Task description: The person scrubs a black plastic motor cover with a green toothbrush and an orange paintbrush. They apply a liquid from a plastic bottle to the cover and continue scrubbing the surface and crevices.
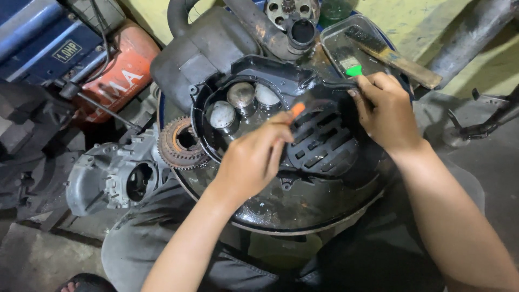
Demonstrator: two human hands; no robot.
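A black plastic engine cover point(319, 141) with slotted vents lies in a round basin point(281, 216) of dark liquid. My left hand point(254, 159) is closed around a small orange-handled brush point(297, 110), whose tip rests over the cover's vents. My right hand point(386, 111) grips the cover's far right edge and steadies it. A small green piece point(354, 70) shows just above my right hand's fingers. Three round metal parts point(240, 103) sit in the liquid at the basin's back left.
A toothed clutch ring point(175, 143) and a grey engine casing point(111, 176) lie left of the basin. A clear tray point(346, 46) with a wooden-handled brush point(397, 57) stands behind. A red tank point(121, 75) and blue machine point(40, 38) fill the upper left.
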